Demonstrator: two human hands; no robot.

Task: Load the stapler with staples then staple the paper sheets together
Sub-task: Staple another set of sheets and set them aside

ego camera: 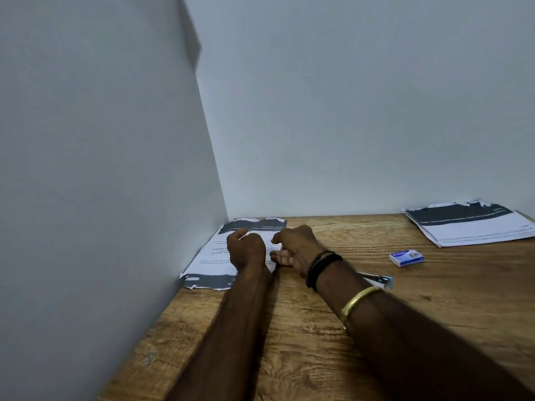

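Evidently the paper is in hand at this moment, not the stapler. Farthest left, the paper sheets (208,256) lie flat on the wooden table (304,342), tucked against the wall (115,169). The left hand (246,247) rests on top of them with its knuckles toward the camera. Its fingers are curled under and hidden, so I cannot tell whether it pinches a sheet or only presses.

Just to its right, the right hand (293,246) sits at the sheets' right edge, thumb above and fingers curled low beside the edge. It may be nipping the edge, but the contact itself does not show.

Right of that hand, partly behind its forearm, the stapler (379,279) lies on the table and neither hand touches it. Further right and well apart from both hands lies the staple box (406,257). A second stack of papers (469,227) sits at the far right.

My reading is that the sheets are being squared or settled. Whether the stapler is loaded cannot be seen. The next move would call for the right hand to leave the sheets and reach rightward — for the stapler, and for the box too if staples are wanted — while the left hand keeps the sheets aligned.
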